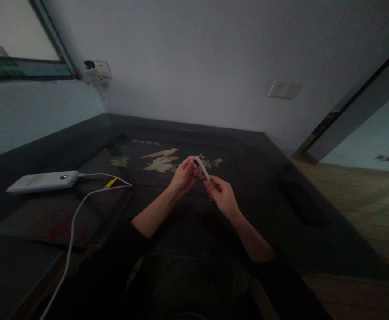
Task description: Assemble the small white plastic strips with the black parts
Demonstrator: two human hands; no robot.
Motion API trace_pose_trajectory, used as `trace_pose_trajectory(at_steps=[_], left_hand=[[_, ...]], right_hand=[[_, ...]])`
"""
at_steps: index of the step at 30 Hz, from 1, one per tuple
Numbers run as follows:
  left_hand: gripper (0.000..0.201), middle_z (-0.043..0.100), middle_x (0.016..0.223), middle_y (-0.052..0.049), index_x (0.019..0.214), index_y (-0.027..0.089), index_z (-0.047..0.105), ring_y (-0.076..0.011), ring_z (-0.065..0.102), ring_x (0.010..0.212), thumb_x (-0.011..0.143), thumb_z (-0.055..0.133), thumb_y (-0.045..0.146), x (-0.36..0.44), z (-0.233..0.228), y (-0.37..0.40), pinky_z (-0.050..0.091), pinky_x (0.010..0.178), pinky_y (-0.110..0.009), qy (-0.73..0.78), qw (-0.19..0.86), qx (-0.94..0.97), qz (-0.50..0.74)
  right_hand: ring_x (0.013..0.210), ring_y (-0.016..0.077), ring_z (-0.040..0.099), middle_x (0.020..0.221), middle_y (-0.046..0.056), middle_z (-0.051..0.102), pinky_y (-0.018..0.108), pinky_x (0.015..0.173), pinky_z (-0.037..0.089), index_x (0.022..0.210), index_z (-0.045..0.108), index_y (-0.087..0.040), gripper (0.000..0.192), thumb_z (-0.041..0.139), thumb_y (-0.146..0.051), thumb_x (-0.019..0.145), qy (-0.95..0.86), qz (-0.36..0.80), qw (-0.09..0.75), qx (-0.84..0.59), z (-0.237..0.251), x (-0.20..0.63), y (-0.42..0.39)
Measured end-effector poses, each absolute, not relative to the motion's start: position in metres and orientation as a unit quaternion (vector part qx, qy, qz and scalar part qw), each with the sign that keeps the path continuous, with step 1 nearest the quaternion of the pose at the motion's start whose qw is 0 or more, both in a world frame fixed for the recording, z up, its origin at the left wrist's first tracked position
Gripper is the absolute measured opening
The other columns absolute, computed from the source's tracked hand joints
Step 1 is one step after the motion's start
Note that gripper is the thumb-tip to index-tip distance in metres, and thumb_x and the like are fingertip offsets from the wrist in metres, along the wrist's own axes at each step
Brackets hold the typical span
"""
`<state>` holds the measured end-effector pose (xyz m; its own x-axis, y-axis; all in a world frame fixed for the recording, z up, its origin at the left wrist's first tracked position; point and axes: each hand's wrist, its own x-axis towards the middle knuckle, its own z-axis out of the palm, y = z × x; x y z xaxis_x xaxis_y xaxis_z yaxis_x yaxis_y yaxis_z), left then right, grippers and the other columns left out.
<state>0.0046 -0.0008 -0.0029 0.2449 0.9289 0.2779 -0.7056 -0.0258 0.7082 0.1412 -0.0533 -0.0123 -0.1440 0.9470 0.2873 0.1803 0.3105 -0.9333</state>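
Near the middle of the view both my hands are raised close together over the dark table (257,178). In my right hand (224,195) the thumb and fingers pinch the lower end of a slim, light grey strip-like object (203,169), which tilts up to the left. My left hand (184,174) is closed at the strip's upper end, its fingertips drawn together. A small dark spot shows there, but what those fingers hold is too dim to make out. Something small, perhaps a chain, hangs below my right fingers.
A white power bank-like device (44,181) lies at the left, with a white cable (73,231) and a yellow tag (110,182). Birds and flowers (161,163) decorate the tabletop. A dark flat object (303,204) lies right. Sockets (284,90) are on the wall behind.
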Motion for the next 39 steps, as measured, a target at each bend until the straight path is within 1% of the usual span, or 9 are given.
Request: trace_pose_trajectory(at_steps=[3, 6, 13, 18, 20, 26, 31, 34, 39], left_hand=[[0.052, 0.044, 0.053, 0.007, 0.090, 0.014, 0.061, -0.0041, 0.038, 0.046, 0.057, 0.078, 0.050, 0.0044, 0.0004, -0.0029, 0.034, 0.045, -0.019, 0.135, 0.694, 0.391, 0.590], [0.049, 0.043, 0.053, 0.007, 0.089, 0.014, 0.061, -0.0041, 0.038, 0.046, 0.059, 0.078, 0.048, 0.0045, 0.0003, -0.0035, 0.032, 0.044, -0.019, 0.133, 0.696, 0.389, 0.589], [0.036, 0.044, 0.051, 0.008, 0.088, 0.015, 0.060, -0.0060, 0.044, 0.051, 0.071, 0.070, 0.046, 0.0049, -0.0058, -0.0020, 0.042, 0.055, -0.021, 0.145, 0.681, 0.390, 0.603], [0.042, 0.046, 0.050, 0.007, 0.088, 0.014, 0.061, -0.0039, 0.037, 0.046, 0.066, 0.074, 0.047, 0.0040, -0.0056, -0.0017, 0.032, 0.048, -0.018, 0.136, 0.666, 0.411, 0.607], [0.043, 0.046, 0.049, 0.007, 0.088, 0.014, 0.061, -0.0039, 0.037, 0.046, 0.064, 0.075, 0.048, 0.0039, -0.0060, -0.0006, 0.031, 0.048, -0.018, 0.135, 0.663, 0.415, 0.607], [0.047, 0.045, 0.051, 0.007, 0.088, 0.016, 0.060, -0.0058, 0.041, 0.049, 0.059, 0.077, 0.049, 0.0040, -0.0052, 0.0004, 0.040, 0.051, -0.020, 0.132, 0.670, 0.407, 0.607], [0.047, 0.044, 0.054, 0.007, 0.087, 0.017, 0.057, -0.0043, 0.037, 0.045, 0.059, 0.077, 0.049, 0.0040, -0.0013, -0.0024, 0.033, 0.043, -0.018, 0.125, 0.690, 0.399, 0.591], [0.049, 0.043, 0.053, 0.008, 0.087, 0.017, 0.056, -0.0047, 0.038, 0.046, 0.058, 0.078, 0.050, 0.0042, -0.0014, -0.0032, 0.036, 0.045, -0.019, 0.134, 0.689, 0.400, 0.589], [0.050, 0.046, 0.052, 0.008, 0.084, 0.017, 0.055, -0.0053, 0.041, 0.049, 0.057, 0.077, 0.052, 0.0048, -0.0050, -0.0020, 0.043, 0.054, -0.020, 0.142, 0.679, 0.401, 0.599]], right_hand=[[0.047, 0.0076, 0.038, 0.056, -0.004, 0.043, 0.020, 0.042, 0.028, 0.104, 0.065, -0.014, 0.037, 0.055, -0.043, 0.083, -0.646, 0.431, 0.470, -0.420, -0.0129, 0.1402, -0.0551], [0.045, 0.0068, 0.037, 0.055, -0.005, 0.041, 0.020, 0.041, 0.027, 0.105, 0.064, -0.014, 0.038, 0.055, -0.044, 0.083, -0.637, 0.456, 0.464, -0.413, -0.0138, 0.1404, -0.0550], [0.046, 0.0072, 0.033, 0.054, -0.005, 0.039, 0.021, 0.041, 0.023, 0.103, 0.065, -0.013, 0.036, 0.055, -0.042, 0.083, -0.626, 0.402, 0.501, -0.441, -0.0137, 0.1424, -0.0506], [0.048, 0.0078, 0.033, 0.057, -0.003, 0.041, 0.021, 0.043, 0.024, 0.100, 0.066, -0.014, 0.034, 0.055, -0.041, 0.083, -0.619, 0.372, 0.519, -0.457, -0.0142, 0.1442, -0.0480], [0.048, 0.0080, 0.033, 0.058, -0.003, 0.043, 0.021, 0.043, 0.025, 0.100, 0.066, -0.014, 0.034, 0.055, -0.041, 0.083, -0.617, 0.368, 0.523, -0.459, -0.0143, 0.1444, -0.0477], [0.048, 0.0078, 0.035, 0.057, -0.002, 0.045, 0.021, 0.043, 0.027, 0.102, 0.066, -0.013, 0.035, 0.055, -0.040, 0.083, -0.638, 0.396, 0.492, -0.440, -0.0103, 0.1416, -0.0524], [0.044, 0.0065, 0.033, 0.055, -0.005, 0.041, 0.021, 0.041, 0.027, 0.104, 0.065, -0.015, 0.036, 0.054, -0.042, 0.083, -0.646, 0.451, 0.462, -0.407, -0.0102, 0.1401, -0.0550], [0.044, 0.0064, 0.033, 0.054, -0.006, 0.039, 0.020, 0.041, 0.026, 0.103, 0.064, -0.015, 0.036, 0.055, -0.043, 0.083, -0.641, 0.454, 0.468, -0.405, -0.0125, 0.1408, -0.0539], [0.044, 0.0069, 0.030, 0.052, -0.006, 0.035, 0.021, 0.041, 0.022, 0.102, 0.064, -0.014, 0.038, 0.056, -0.046, 0.083, -0.616, 0.434, 0.497, -0.431, -0.0158, 0.1422, -0.0498]])
